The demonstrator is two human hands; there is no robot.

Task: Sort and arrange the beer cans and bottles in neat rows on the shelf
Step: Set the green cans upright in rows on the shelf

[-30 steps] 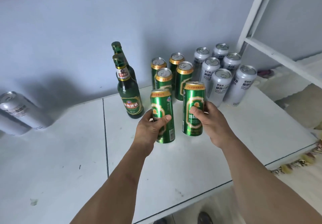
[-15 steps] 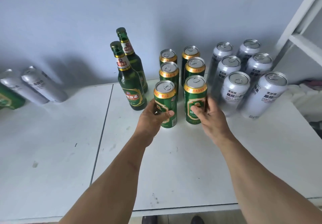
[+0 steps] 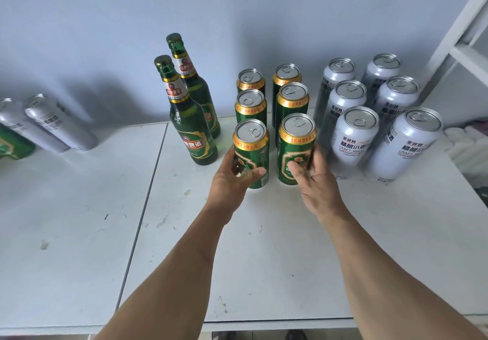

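Green beer cans stand upright in two columns on the white shelf (image 3: pixel 264 247). My left hand (image 3: pixel 233 178) grips the front left green can (image 3: pixel 252 144), thumb across its front. The front right green can (image 3: pixel 297 141) is held by my right hand (image 3: pixel 315 181), fingers curled round its lower part. Both cans stand on the shelf. Two green bottles (image 3: pixel 191 128) stand one behind the other to the left. Several silver cans (image 3: pixel 355 133) stand in two columns to the right.
At the far left, two silver cans (image 3: pixel 56 125) and a green can (image 3: pixel 12 146) lie on their sides by the blue wall. A white frame post (image 3: pixel 459 28) rises at the right. The shelf's front edge runs along the bottom.
Both hands carried the two green cans back and set them down at the front of the green columns. The view shifted left, bringing the lying cans into sight.
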